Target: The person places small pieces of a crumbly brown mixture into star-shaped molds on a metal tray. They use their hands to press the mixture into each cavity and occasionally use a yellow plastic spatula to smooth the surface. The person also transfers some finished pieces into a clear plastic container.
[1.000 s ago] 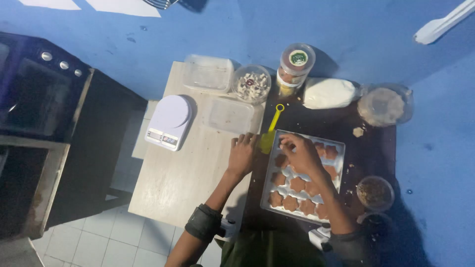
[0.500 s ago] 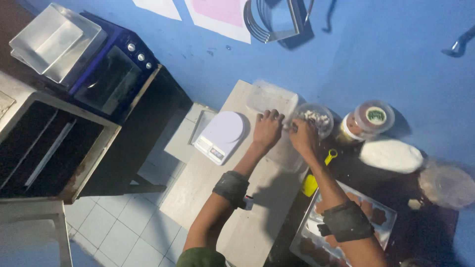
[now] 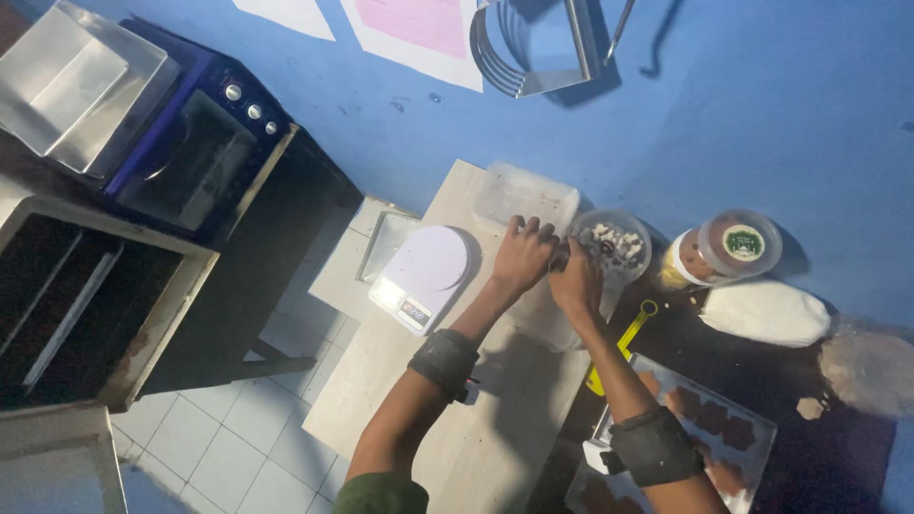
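Both my hands meet at the back of the pale wooden table (image 3: 447,428). My left hand (image 3: 522,255) rests with curled fingers on a clear plastic box (image 3: 545,319). My right hand (image 3: 577,278) sits right beside it, at the rim of a clear bowl (image 3: 611,246) of white and dark bits. Something small and dark shows between the two hands, but who grips it is unclear. Both forearms wear dark wrist bands.
A white kitchen scale (image 3: 424,274) stands left of my hands, and another clear box (image 3: 526,193) lies behind them. To the right are lidded jars (image 3: 735,244), a white bag (image 3: 766,312), a yellow tool (image 3: 624,345) and a tray of brown pieces (image 3: 709,428). A dark oven (image 3: 186,152) stands far left.
My hands left the tray of brown pieces and moved up to the clear bowl at the back. The view swung left, bringing the oven into sight.
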